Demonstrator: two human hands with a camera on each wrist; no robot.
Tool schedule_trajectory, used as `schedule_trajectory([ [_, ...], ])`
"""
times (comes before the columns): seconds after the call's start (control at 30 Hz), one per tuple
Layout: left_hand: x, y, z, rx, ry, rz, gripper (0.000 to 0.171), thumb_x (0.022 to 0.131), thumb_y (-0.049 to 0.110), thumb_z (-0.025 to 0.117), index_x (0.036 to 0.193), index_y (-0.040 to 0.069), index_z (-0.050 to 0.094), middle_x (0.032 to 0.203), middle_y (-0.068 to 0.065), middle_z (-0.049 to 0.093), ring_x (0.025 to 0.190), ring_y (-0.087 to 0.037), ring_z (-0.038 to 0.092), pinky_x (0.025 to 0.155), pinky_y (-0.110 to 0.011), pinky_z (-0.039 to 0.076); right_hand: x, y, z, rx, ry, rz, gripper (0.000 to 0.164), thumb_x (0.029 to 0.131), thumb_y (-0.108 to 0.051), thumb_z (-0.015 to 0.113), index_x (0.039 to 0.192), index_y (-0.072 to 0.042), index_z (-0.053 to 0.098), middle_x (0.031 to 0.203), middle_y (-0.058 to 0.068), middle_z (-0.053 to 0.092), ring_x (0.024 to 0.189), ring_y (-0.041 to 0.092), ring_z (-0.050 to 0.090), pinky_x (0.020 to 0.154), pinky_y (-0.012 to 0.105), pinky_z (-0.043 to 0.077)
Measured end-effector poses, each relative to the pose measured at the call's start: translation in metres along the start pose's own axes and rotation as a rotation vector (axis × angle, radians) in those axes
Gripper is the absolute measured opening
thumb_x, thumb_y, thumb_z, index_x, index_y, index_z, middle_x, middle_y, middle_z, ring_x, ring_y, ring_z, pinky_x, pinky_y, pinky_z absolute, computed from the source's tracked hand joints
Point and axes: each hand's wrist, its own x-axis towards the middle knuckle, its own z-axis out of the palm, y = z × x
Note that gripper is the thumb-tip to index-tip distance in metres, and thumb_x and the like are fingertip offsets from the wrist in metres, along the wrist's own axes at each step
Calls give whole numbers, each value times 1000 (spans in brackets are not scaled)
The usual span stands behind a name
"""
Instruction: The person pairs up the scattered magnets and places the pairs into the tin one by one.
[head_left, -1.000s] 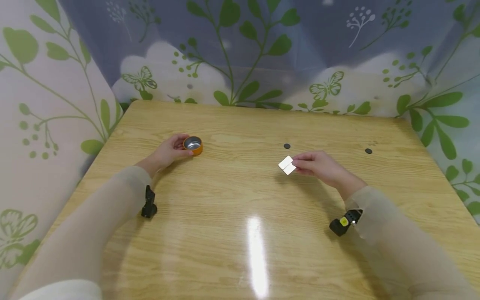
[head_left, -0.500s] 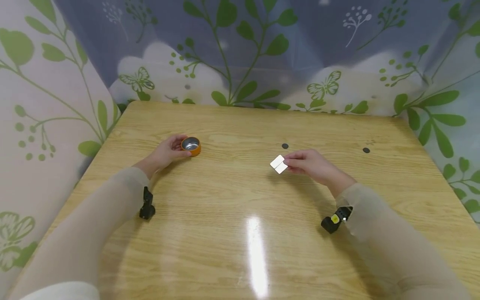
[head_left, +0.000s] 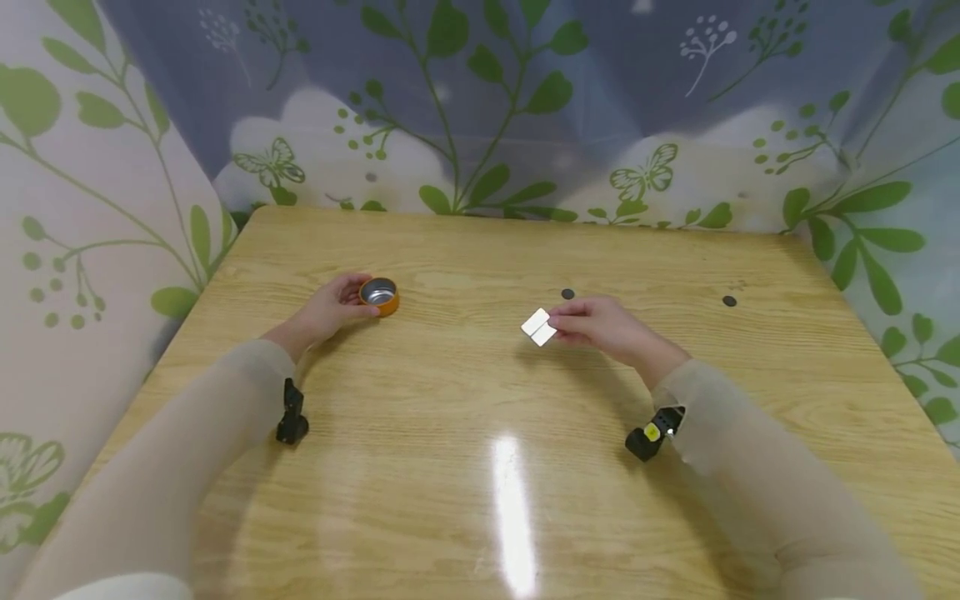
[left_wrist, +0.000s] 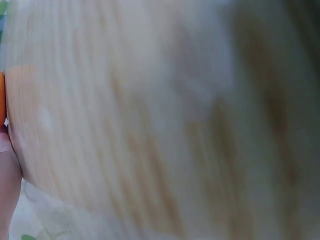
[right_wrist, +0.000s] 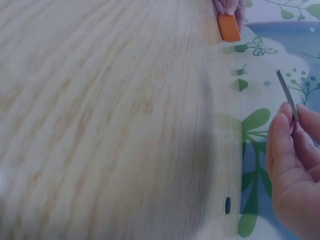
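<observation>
On the left of the table, my left hand (head_left: 326, 310) holds a small round orange bowl (head_left: 379, 296) with a shiny metal inside, fingers behind it and thumb at its near side. The left wrist view catches only a sliver of the bowl (left_wrist: 2, 100) and part of the hand (left_wrist: 8, 187). Right of the middle, my right hand (head_left: 606, 329) pinches a thin white square piece (head_left: 535, 321) with a line across it, raised over the table. Edge-on in the right wrist view, that piece (right_wrist: 287, 95) looks like a thin dark plate between thumb and fingers.
Two small dark discs lie on the wooden table (head_left: 420, 400): one disc (head_left: 567, 293) just beyond my right hand, the other disc (head_left: 729, 301) farther right. A leaf-patterned curtain (head_left: 420, 142) hangs along the back and sides. Both wrists carry black cameras.
My right hand has moved left with the white square piece, towards the bowl. The left hand keeps its hold on the bowl in the same place; the head view has shifted slightly.
</observation>
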Motion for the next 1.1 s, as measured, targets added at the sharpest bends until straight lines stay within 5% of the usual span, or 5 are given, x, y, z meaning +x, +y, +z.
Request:
schedule_trajectory([
  [0.6, -1, -1, 1, -11, -2, 2, 70, 88, 8, 65, 144, -1, 25, 143, -22, 32, 132, -32, 30, 109, -41, 24, 18, -13, 21, 41, -9, -39, 33, 93, -4, 56, 120, 15, 52, 113, 20, 57, 87, 12, 60, 90, 36, 47],
  [0.93, -17, 25, 5, -37, -26, -15, 66, 88, 2, 62, 141, -8, 24, 142, -27, 31, 132, -36, 29, 109, -44, 23, 30, -18, 39, 89, -10, -45, 32, 92, 0, 56, 119, 16, 52, 113, 22, 58, 83, 10, 61, 91, 38, 46],
  [1.1, -14, 20, 3, -43, -18, -10, 66, 88, 2, 63, 142, -7, 24, 142, -26, 31, 132, -36, 29, 109, -44, 23, 37, -26, 48, 97, -23, -37, 31, 92, -2, 56, 118, 14, 55, 113, 19, 59, 85, 11, 61, 92, 39, 45],
])
